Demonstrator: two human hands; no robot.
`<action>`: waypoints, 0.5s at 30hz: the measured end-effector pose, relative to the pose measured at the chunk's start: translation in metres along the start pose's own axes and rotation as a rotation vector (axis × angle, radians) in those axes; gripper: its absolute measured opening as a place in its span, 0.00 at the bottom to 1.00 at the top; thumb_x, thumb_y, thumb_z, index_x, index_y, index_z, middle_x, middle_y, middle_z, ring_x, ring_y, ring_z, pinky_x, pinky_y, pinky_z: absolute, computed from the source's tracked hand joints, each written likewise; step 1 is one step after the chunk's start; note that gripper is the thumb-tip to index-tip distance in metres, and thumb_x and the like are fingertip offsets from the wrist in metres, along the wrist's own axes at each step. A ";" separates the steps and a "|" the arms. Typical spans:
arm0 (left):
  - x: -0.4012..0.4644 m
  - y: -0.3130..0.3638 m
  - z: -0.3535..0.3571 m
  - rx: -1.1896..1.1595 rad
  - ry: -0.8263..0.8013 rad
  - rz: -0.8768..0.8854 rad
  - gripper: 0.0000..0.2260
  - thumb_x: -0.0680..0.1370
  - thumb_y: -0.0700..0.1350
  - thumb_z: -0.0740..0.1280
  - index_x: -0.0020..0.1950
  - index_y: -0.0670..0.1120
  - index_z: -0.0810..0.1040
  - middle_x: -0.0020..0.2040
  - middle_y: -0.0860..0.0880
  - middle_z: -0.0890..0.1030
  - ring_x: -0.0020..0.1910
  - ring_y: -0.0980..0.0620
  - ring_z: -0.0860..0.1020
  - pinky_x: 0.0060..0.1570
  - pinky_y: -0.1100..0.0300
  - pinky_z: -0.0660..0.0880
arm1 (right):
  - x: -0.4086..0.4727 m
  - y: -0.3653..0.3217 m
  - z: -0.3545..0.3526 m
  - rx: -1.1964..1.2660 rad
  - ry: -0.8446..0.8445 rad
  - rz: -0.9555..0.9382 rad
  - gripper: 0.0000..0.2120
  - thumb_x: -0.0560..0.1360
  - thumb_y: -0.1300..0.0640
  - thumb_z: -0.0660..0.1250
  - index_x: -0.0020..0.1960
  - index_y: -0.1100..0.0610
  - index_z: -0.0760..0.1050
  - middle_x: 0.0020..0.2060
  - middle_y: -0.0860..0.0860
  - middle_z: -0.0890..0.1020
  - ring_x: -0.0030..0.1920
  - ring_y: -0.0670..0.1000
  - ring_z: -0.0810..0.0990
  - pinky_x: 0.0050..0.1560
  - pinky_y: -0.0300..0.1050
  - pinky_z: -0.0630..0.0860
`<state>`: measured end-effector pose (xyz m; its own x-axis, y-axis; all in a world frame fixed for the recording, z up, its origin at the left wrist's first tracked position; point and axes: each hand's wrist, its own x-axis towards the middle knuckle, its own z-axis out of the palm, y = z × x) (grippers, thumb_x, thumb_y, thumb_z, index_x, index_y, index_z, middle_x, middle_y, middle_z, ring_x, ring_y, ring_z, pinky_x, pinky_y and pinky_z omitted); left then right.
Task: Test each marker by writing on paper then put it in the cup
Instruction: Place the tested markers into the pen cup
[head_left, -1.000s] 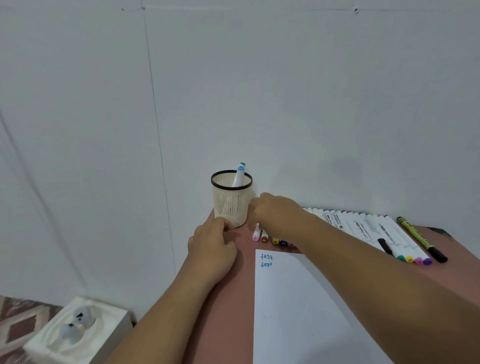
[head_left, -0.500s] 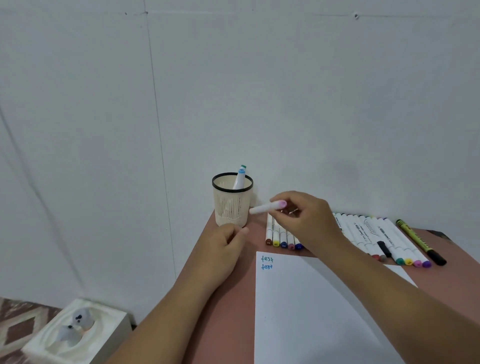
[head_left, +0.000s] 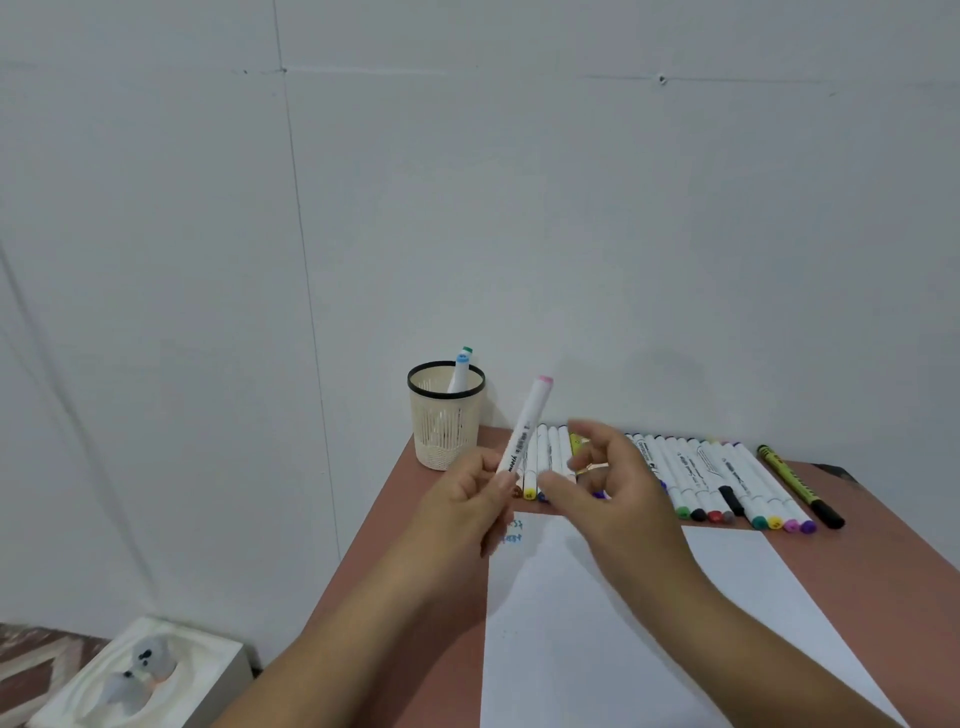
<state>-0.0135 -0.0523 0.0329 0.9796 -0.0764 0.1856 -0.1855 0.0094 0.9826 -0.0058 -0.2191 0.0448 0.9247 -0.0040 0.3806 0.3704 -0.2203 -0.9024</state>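
Observation:
My left hand (head_left: 465, 501) grips the lower end of a white marker with a pink cap (head_left: 527, 421), which tilts up and to the right above the table's far left. Just to its right, my right hand (head_left: 602, 488) hovers with loosely curled fingers and holds nothing; it is blurred. A beige mesh cup with a black rim (head_left: 447, 436) stands at the table's back left corner, with a blue-capped marker (head_left: 461, 371) and a green-capped one in it. White paper (head_left: 649, 623) lies in front of me, with blue writing at its top left, partly hidden by my left hand.
A row of several white markers with coloured caps (head_left: 701, 480) lies along the wall, partly hidden behind my hands. A yellow-green pen with a black cap (head_left: 800, 486) lies at its right end. A white box (head_left: 130, 675) sits on the floor at lower left.
My right hand lifted the pink-capped marker out of the row and let go of it. My left hand left the cup's side and now holds it.

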 end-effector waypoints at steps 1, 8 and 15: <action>-0.002 -0.001 -0.002 0.168 -0.002 0.061 0.07 0.85 0.46 0.61 0.52 0.49 0.78 0.34 0.51 0.74 0.30 0.56 0.69 0.33 0.64 0.67 | 0.004 -0.006 0.001 0.102 -0.058 0.156 0.17 0.76 0.52 0.76 0.62 0.40 0.78 0.49 0.44 0.80 0.44 0.47 0.80 0.46 0.42 0.76; 0.000 -0.006 -0.015 0.685 -0.040 0.216 0.10 0.80 0.60 0.64 0.61 0.67 0.73 0.42 0.51 0.78 0.42 0.58 0.76 0.40 0.63 0.71 | 0.006 -0.005 0.002 0.474 0.088 0.337 0.09 0.82 0.55 0.67 0.49 0.60 0.81 0.33 0.50 0.77 0.36 0.50 0.75 0.50 0.56 0.81; -0.008 -0.031 -0.049 0.785 0.086 -0.001 0.24 0.79 0.54 0.64 0.71 0.64 0.58 0.54 0.59 0.75 0.52 0.56 0.77 0.55 0.64 0.72 | 0.018 0.014 -0.027 0.821 0.314 0.449 0.05 0.82 0.58 0.68 0.53 0.59 0.77 0.42 0.56 0.84 0.33 0.49 0.83 0.32 0.39 0.82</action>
<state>-0.0120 -0.0032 0.0009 0.9765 0.0016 0.2156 -0.1529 -0.6997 0.6979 0.0134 -0.2484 0.0446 0.9731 -0.2067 -0.1021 0.0465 0.6099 -0.7911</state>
